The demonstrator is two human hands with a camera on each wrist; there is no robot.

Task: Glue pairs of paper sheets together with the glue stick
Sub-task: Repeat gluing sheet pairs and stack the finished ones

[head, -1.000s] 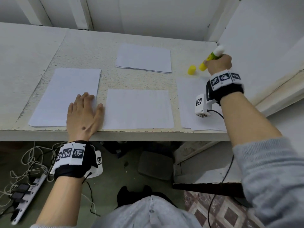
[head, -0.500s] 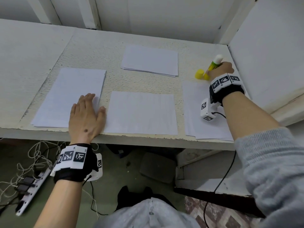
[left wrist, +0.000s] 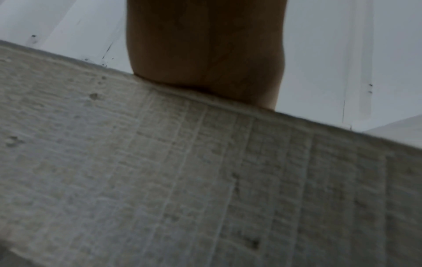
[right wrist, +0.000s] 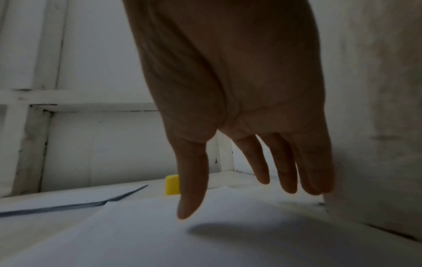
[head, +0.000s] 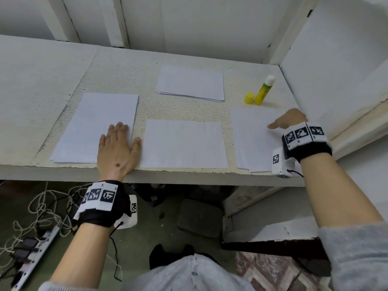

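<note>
Head view, with both wrist views. The left hand (head: 117, 150) lies flat, fingers straight, on the near right corner of the left sheet (head: 94, 127), its heel at the bench (head: 42, 80) edge. The right hand (head: 290, 120) hovers over the right sheets (head: 249, 139) with fingers loose and extended, nothing in its grip; the right wrist view shows the fingertips (right wrist: 187, 213) just above the paper. The glue stick (head: 263, 90) stands uncapped at the far right of the bench, its yellow cap (head: 249, 98) just beside it, both apart from either hand. A centre sheet (head: 182, 143) lies near the front edge, and a small stack (head: 191, 82) lies farther back.

The step in hand appears to be taking a sheet from the right pile to lay on a glued one. To do it well, the fingertips should separate a single top sheet, lift it by an edge, and align its corners before pressing outward from the middle.

No containers are visible; whether glue is already spread on any sheet cannot be told.
</note>
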